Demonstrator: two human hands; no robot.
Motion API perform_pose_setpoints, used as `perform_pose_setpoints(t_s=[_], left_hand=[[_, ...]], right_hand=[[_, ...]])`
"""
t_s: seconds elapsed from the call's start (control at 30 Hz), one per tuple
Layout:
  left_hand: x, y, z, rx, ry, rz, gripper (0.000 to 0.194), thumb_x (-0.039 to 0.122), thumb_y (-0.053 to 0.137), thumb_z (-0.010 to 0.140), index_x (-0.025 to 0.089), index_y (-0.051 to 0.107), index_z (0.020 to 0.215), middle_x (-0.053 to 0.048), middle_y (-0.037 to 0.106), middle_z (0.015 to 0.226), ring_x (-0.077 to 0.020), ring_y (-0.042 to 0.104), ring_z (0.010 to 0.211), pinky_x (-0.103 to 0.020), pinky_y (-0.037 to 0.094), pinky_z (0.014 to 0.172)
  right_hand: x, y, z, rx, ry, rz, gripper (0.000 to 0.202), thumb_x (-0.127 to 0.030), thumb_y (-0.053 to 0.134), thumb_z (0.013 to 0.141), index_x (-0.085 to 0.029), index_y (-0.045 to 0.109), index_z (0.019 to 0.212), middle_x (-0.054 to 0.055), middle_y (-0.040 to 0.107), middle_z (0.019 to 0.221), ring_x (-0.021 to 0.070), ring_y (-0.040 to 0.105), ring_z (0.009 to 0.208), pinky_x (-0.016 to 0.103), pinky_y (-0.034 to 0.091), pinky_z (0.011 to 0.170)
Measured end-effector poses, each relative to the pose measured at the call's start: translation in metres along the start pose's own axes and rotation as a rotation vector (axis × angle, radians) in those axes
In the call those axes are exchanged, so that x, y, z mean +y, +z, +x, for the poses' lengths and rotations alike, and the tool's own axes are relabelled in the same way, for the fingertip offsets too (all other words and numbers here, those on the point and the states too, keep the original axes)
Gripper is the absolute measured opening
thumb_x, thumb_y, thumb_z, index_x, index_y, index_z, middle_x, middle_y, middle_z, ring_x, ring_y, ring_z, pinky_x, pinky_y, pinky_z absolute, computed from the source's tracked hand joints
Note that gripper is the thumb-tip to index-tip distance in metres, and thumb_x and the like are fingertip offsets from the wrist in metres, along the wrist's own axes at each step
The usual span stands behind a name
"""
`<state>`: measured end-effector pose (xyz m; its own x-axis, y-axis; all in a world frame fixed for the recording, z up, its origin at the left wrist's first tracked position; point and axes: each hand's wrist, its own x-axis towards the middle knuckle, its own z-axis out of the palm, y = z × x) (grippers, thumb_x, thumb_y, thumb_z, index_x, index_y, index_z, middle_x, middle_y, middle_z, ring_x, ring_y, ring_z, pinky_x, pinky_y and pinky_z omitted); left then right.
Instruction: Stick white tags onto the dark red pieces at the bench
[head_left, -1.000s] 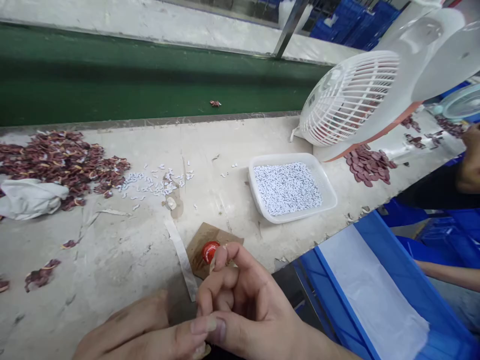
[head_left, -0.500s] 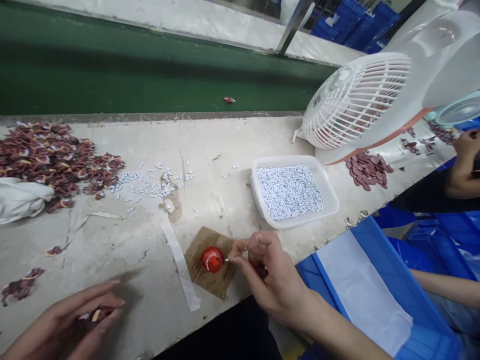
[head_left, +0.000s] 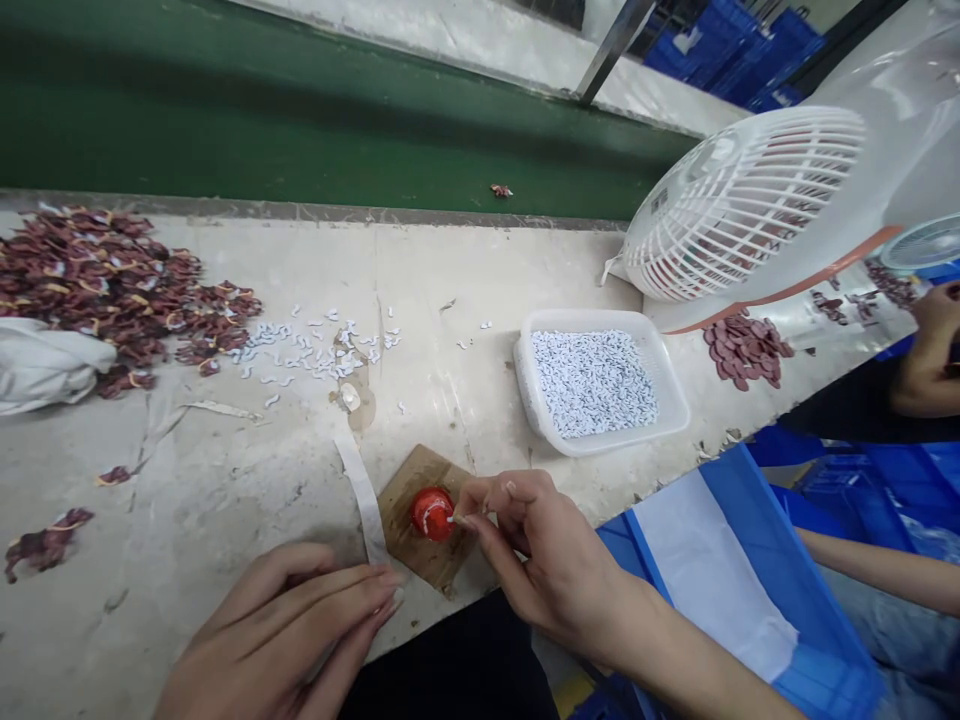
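1. Right hand (head_left: 536, 545): thumb and forefinger pinched shut on a thin white sliver, its tip touching the red cap (head_left: 431, 513). Other fingers curled.
2. Left hand (head_left: 289, 630): fingers straight and pressed together, palm down on the bench, near-left of the red cap. Fingertips reach the lower end of a white paper strip (head_left: 364, 500). Whether anything lies under the palm cannot be told.
3. Red cap: small, round, smeared with white on top. Sits on a brown cardboard square (head_left: 420, 520) at the near edge of the worktop (head_left: 465, 290).
4. White paper strip: lies just left of the red cap, touching the cardboard's left edge.
5. White tray (head_left: 600, 385): beyond and right of the red cap, filled with tiny white pieces.
6. Loose white pieces (head_left: 315, 350): scattered on the worktop beyond and left of the red cap.
7. Dark red scraps (head_left: 112, 290): large heap far left of the red cap; a white cloth (head_left: 49, 365) rests against its near side.
8. White fan (head_left: 750, 205): far right of the red cap, behind the tray, grille tilted toward the bench. Pile of dark red discs (head_left: 746, 345) at its foot.
9. Blue crate (head_left: 750, 580): right of the red cap, below the worktop edge, white sheet inside.
10. Another person's arm (head_left: 926, 360): far right edge, beyond the fan.
11. Green belt (head_left: 300, 130): runs behind the worktop, one scrap on it.
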<state>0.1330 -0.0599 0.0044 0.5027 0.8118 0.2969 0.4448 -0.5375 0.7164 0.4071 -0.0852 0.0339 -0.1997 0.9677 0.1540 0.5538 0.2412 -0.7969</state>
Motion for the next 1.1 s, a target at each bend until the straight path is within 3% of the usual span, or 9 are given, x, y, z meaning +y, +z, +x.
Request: perform_pose_setpoints(t_s=[0.07,0.17,0.57,0.8,0.97,1.1], left_hand=[[0.007,0.012,0.009,-0.045,0.045,0.025,0.021,0.028,0.063,0.110,0.032,0.075,0.126,0.011,0.084,0.106,-0.0090,0.071,0.105,-0.010,0.054,0.102],[0.006,0.019,0.014,-0.069,0.037,0.028,0.022,0.029,0.059,0.112,0.030,0.074,0.128,0.009,0.083,0.109,-0.0096,0.068,0.106,-0.012,0.053,0.102],[0.008,0.017,0.019,-0.050,0.022,0.037,0.019,0.034,0.057,0.113,0.031,0.075,0.120,0.011,0.083,0.101,-0.0087,0.072,0.096,-0.014,0.057,0.092],[0.009,0.015,0.018,-0.033,0.017,0.018,0.019,0.031,0.057,0.112,0.031,0.075,0.119,0.011,0.082,0.097,-0.0079,0.072,0.094,-0.013,0.056,0.091],[0.009,0.016,0.021,-0.036,0.006,0.015,0.017,0.030,0.059,0.111,0.032,0.074,0.117,0.012,0.081,0.097,-0.0063,0.072,0.093,-0.010,0.055,0.091],[0.009,0.014,0.017,-0.021,-0.037,0.028,0.021,0.039,0.057,0.112,0.034,0.074,0.124,0.008,0.083,0.101,-0.0083,0.078,0.092,-0.013,0.061,0.089]], right_hand=[[0.000,-0.001,0.000,0.004,-0.001,-0.019,0.023,-0.009,0.057,0.105,-0.026,0.047,0.118,0.003,0.073,0.103,0.0162,0.068,0.077,0.027,0.048,0.064],[0.001,-0.001,0.000,-0.004,-0.018,-0.035,0.020,-0.009,0.055,0.106,-0.025,0.048,0.116,0.004,0.072,0.104,0.0162,0.070,0.079,0.026,0.050,0.064],[-0.002,-0.002,0.011,-0.046,-0.024,-0.055,0.016,-0.012,0.054,0.107,-0.025,0.045,0.109,0.006,0.074,0.104,0.0192,0.075,0.085,0.028,0.057,0.070],[-0.006,0.001,0.016,-0.087,-0.044,-0.102,0.020,-0.008,0.052,0.106,-0.027,0.045,0.109,0.002,0.073,0.096,0.0166,0.069,0.070,0.027,0.046,0.062],[-0.004,0.001,0.017,-0.106,-0.043,-0.082,0.019,-0.009,0.052,0.106,-0.027,0.045,0.110,0.003,0.073,0.097,0.0198,0.071,0.073,0.029,0.045,0.062],[-0.008,-0.003,0.017,-0.071,-0.016,0.004,0.020,-0.011,0.054,0.106,-0.028,0.044,0.108,0.005,0.072,0.105,0.0201,0.074,0.084,0.029,0.053,0.068]])
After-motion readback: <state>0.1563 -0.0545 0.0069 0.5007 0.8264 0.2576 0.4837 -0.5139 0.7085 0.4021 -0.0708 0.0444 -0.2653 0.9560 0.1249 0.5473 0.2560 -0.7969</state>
